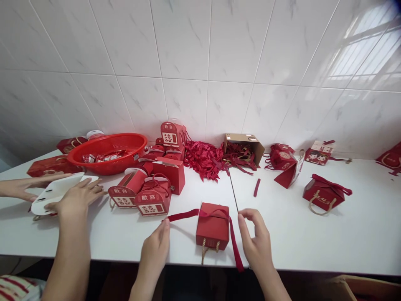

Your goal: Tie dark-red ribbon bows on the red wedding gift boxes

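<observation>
A small red gift box (212,232) with twisted cord handles stands near the front edge of the white table. A dark red ribbon (184,215) lies across its top. My left hand (156,246) pinches the ribbon's left end between thumb and fingers, left of the box. The ribbon's other end drops loosely down the box's right side and over the table edge. To the right of that end is my right hand (257,239), thumb and forefinger apart with nothing between them.
Left, a co-worker's hands (73,196) handle a white-lined opened box (58,193). Behind stand a red basket (106,165) and several red boxes (153,198). A ribbon pile (203,161) and a cardboard carton (258,150) sit by the wall. A bow-tied box (324,193) stands right.
</observation>
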### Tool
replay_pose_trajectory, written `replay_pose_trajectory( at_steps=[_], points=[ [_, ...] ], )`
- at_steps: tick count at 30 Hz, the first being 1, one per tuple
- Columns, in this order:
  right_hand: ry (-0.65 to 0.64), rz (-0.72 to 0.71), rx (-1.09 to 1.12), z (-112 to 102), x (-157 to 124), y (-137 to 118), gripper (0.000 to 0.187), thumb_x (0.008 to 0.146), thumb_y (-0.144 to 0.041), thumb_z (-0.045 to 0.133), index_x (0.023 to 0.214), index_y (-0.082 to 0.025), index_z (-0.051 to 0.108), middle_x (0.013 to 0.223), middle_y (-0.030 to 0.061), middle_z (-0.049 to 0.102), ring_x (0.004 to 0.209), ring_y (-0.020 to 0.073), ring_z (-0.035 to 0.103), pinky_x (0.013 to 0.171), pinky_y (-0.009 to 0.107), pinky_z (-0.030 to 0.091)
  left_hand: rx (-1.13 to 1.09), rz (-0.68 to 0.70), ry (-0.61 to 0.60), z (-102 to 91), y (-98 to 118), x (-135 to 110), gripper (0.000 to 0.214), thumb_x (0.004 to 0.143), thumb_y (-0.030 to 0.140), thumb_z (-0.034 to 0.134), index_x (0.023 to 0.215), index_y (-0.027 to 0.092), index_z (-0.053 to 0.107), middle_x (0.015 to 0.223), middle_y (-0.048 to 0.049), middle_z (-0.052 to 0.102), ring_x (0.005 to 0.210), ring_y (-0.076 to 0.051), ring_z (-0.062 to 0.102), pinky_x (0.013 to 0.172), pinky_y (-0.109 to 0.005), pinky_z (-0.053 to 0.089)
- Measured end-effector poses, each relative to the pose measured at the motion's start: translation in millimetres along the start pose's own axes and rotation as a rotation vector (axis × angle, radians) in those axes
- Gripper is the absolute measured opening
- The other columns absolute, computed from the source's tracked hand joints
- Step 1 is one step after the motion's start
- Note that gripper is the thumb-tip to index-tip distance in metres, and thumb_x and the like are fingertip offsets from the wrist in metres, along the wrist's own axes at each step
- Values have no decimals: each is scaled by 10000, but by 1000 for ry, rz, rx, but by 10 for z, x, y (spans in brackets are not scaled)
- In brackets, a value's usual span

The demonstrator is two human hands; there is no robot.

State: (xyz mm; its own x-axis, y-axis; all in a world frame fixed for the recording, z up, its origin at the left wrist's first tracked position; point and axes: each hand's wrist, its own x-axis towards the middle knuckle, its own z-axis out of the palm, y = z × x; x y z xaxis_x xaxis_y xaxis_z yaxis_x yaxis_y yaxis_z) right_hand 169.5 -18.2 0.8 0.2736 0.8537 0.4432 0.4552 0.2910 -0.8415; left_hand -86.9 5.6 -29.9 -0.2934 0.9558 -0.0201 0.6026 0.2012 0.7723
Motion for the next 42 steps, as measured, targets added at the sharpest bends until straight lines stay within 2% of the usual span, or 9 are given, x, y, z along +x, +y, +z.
replay_pose_trajectory(
  at_steps=[3,7,10,13,16,20,24,33,42],
  points=[
    [-58,92,15,-112,-176,235,165,891,-372,519,962,-228,557,962,76,598,947,243,575,850,424,477,208,46,147,-86,-51,23,512,851,552,425,1090,183,686,940,-145,693,865,-344,640,766,-454,502],
    [-220,245,156,-65,-258,401,303,853,-419,577,1086,-226,581,1119,106,605,1045,260,589,886,412,506,158,295,274,53,115,45,375,834,473,503,995,200,704,1055,-147,581,1048,-343,516,920,-502,400],
    [-343,324,321,15,-223,387,284,856,-453,566,958,-194,622,980,92,638,937,237,618,840,373,510,-238,312,7,241,328,96,325,850,474,496,960,218,664,1083,-98,566,1104,-284,479,984,-449,362],
    [-410,419,454,41,-179,358,265,831,-447,604,805,-184,604,813,45,621,800,197,598,746,321,486,-474,240,-287,363,506,140,352,837,527,509,763,202,621,848,-42,584,902,-223,546,834,-342,450],
    [-427,543,622,-24,-134,390,227,836,-392,618,764,-188,550,722,1,575,696,143,545,681,276,436,-534,199,-419,379,568,170,388,818,532,539,670,177,594,660,-4,532,669,-160,525,650,-271,455],
    [-384,610,665,-226,-13,470,245,824,-403,641,926,-196,561,612,-75,383,474,59,269,469,220,222,-618,106,-511,317,488,236,372,794,512,581,658,170,526,537,62,369,458,-74,335,449,-193,277],
    [-423,523,476,-392,119,521,376,833,-439,626,1124,-223,526,666,-57,451,520,79,331,502,230,263,-634,56,-522,306,404,298,437,752,498,652,567,172,427,518,82,287,460,-60,253,453,-190,207],
    [-413,334,142,-313,102,739,268,824,-462,606,835,-200,664,761,38,626,704,176,543,661,311,439,-666,1,-566,419,362,151,395,716,543,667,679,164,561,622,31,516,552,-89,387,507,-195,279],
    [-145,-338,-105,-481,221,743,78,840,-164,624,782,-216,616,710,17,581,622,139,537,486,254,403,-687,-52,-544,177,396,-26,396,696,504,708,608,156,539,502,87,266,479,-59,164,459,-212,147]
  ],
)
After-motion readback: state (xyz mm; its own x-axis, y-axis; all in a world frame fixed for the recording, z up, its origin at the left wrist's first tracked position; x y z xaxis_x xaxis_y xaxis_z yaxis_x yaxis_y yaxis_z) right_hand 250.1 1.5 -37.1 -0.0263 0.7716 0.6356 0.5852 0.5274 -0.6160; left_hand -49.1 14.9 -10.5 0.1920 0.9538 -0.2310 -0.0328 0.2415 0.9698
